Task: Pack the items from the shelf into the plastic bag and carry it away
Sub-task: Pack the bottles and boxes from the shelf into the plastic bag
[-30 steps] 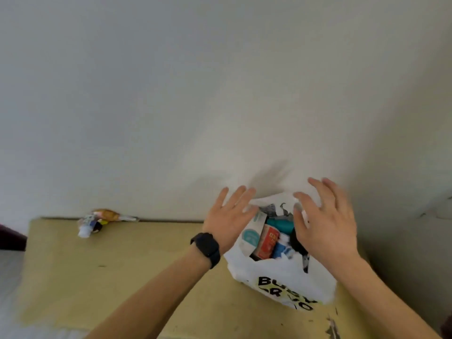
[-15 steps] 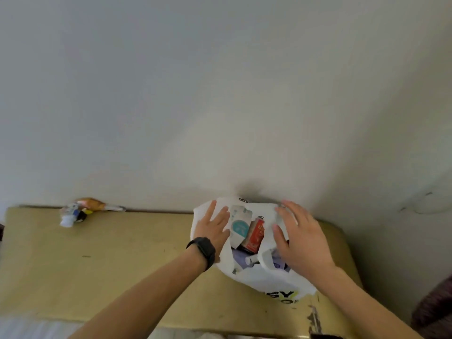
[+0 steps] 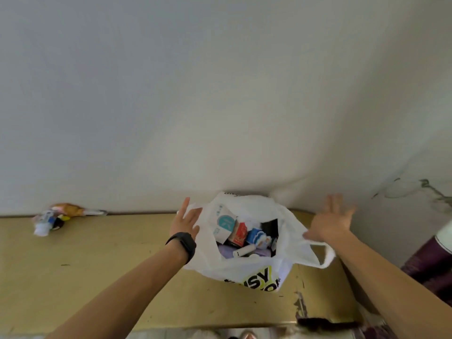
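- Plastic bag [image 3: 247,270] stands open on the yellow shelf [image 3: 97,265] against the wall, packed with small boxes [image 3: 241,232].
- Left hand [image 3: 184,221], fingers spread, touches the bag's left rim.
- Right hand [image 3: 329,222], fingers splayed, rests by the right handle [image 3: 318,255], gripping nothing.

Thin white plastic bag [image 3: 244,267] – black block lettering over a yellow-green patch on its front. Inside: white carton with teal round logo [image 3: 223,225], red-and-white small box [image 3: 239,234], blue-and-white packet [image 3: 256,237], pale lilac flat pack [image 3: 226,250]. Mustard-yellow shelf top [image 3: 97,265] – scuffed, dark chips at edge. Black wristband [image 3: 182,243].
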Available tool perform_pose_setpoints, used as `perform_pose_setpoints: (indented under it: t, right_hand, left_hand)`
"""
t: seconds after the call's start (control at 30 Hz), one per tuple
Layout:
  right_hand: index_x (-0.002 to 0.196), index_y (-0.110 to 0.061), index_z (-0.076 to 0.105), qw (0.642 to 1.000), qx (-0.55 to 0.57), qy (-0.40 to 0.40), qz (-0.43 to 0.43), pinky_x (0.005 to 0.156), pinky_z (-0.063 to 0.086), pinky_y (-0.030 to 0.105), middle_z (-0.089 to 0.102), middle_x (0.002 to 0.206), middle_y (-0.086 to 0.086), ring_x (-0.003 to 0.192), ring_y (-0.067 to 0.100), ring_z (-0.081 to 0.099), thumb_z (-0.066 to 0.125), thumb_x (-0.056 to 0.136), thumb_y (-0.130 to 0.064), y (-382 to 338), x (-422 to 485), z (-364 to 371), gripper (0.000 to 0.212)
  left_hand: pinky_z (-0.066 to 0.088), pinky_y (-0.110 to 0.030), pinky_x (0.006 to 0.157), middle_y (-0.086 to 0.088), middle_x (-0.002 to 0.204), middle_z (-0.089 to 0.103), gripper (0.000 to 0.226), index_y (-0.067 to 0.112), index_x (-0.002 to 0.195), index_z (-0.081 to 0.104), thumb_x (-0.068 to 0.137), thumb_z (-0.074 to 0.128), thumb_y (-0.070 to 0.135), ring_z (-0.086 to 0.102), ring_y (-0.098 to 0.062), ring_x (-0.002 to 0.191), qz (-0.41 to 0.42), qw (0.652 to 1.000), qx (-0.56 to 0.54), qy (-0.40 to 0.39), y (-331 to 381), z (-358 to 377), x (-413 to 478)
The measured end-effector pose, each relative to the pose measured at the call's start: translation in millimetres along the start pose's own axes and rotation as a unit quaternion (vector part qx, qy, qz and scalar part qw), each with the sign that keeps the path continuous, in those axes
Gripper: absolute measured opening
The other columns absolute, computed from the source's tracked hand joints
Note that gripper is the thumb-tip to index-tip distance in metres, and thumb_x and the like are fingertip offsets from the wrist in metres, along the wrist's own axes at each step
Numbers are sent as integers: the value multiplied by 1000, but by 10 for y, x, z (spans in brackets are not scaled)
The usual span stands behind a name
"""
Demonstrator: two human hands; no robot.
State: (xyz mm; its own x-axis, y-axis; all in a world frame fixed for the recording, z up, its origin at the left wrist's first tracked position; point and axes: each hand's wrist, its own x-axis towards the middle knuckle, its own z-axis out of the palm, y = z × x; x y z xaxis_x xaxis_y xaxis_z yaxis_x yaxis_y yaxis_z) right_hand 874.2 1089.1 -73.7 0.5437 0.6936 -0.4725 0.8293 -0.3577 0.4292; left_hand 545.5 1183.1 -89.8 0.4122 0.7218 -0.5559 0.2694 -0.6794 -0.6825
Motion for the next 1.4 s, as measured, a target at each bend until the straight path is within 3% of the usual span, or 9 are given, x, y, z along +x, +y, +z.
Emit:
perform_pose_setpoints:
  t: [0.17,0.27,0.33,0.5,0.63,0.97,1.1,1.27,1.4]
  right_hand:
    - [151,-22,25,957,210,184,-76,118,21,50,7,162,11,149,34,3,57,87,-39,-71,-151,-113,74]
    - [140,-21,48,869,261,333,-257,116,29,37,38,152,2,143,27,30,60,90,-26,-547,-399,-27,52]
    - [124,-19,63,848,251,319,-340,107,39,32,56,134,-1,131,22,45,54,92,-22,-836,-436,86,33]
    - [146,-24,38,960,72,152,-225,117,6,56,19,160,11,147,35,12,51,89,-55,-822,3,455,66]
    - [158,-22,-2,986,-91,92,-100,97,-33,68,-13,165,9,152,27,-4,52,86,-55,-217,480,529,96]
    - [154,-24,-21,981,-105,121,-109,105,-26,69,-25,162,8,152,23,-13,54,84,-54,91,664,30,106]
    - [154,-32,-17,984,-69,49,-159,99,-28,67,-23,162,12,151,27,-16,55,73,-75,11,539,442,116]
    - [154,-42,-5,977,47,110,-175,101,-30,67,-18,163,10,151,28,-12,52,60,-86,7,218,454,118]
    - [131,-49,55,949,105,217,-202,110,-2,74,32,159,8,142,37,35,51,56,-87,-239,-215,539,84]
  left_hand:
    - [-8,-63,115,-16,155,29,52,20,147,38,96,48,31,12,-35,147,1,985,-105,134,-5,-302,-1]
    - [22,-48,114,-11,134,52,42,13,136,46,95,50,24,42,-32,127,27,955,-231,183,151,-580,63]
    - [32,-43,103,-11,132,52,54,9,140,39,95,54,33,45,-31,121,38,943,-273,188,303,-650,127]
    - [-4,-57,118,-12,164,2,60,21,153,20,100,46,28,-5,-38,149,10,965,-232,123,342,-398,287]
    - [-22,-50,111,-4,162,-20,62,33,155,5,102,38,30,-17,-34,148,-22,987,-143,72,101,-65,398]
    - [-13,-48,119,0,161,-23,71,32,154,-14,101,33,37,-15,-31,149,-89,987,-123,51,-395,-205,818]
    - [-20,-53,114,-7,161,-24,91,41,152,-14,89,49,59,-19,-36,147,6,979,-206,14,43,-134,660]
    - [-21,-63,110,-10,158,-31,120,41,152,-9,68,74,61,-27,-39,144,7,955,-286,73,259,-81,363]
    - [-25,-63,107,-6,163,-18,75,38,151,25,86,60,52,-25,-33,146,21,935,-328,129,456,-14,12]
